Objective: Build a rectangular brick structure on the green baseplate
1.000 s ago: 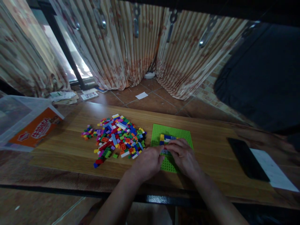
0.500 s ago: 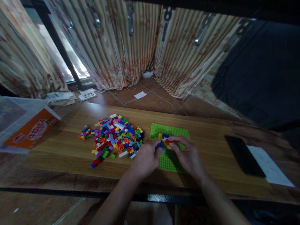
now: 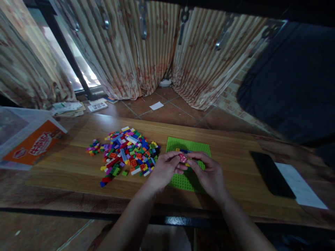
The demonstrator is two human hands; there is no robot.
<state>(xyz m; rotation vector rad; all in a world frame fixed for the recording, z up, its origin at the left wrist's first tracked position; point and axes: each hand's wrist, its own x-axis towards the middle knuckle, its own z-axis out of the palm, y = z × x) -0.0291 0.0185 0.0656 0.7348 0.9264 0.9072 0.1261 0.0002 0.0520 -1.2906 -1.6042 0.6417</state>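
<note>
A pinkish-red toy brick (image 3: 182,158) is held up over the baseplate, its surface blurred and glinting. My left hand (image 3: 166,170) grips it from the left between thumb and fingers. From the right, the thumb and forefinger of my right hand (image 3: 208,169) pinch its other side. Under both hands lies a green studded baseplate (image 3: 187,183). A low build of yellow, blue and other bricks (image 3: 183,151) sits on the plate, mostly hidden by my fingers.
Left of the plate spreads a heap of mixed bricks (image 3: 131,151). A clear plastic bin (image 3: 23,118) with an orange label stands at the far left. On the right lie a black phone-like slab (image 3: 272,174) and a white paper sheet (image 3: 300,184). Striped curtains (image 3: 154,52) hang beyond the wooden tabletop (image 3: 232,157).
My left hand has moved slightly up and right, and its fingers now meet the red brick at my right fingertips. The blue brick by my left fingertips no longer shows.
</note>
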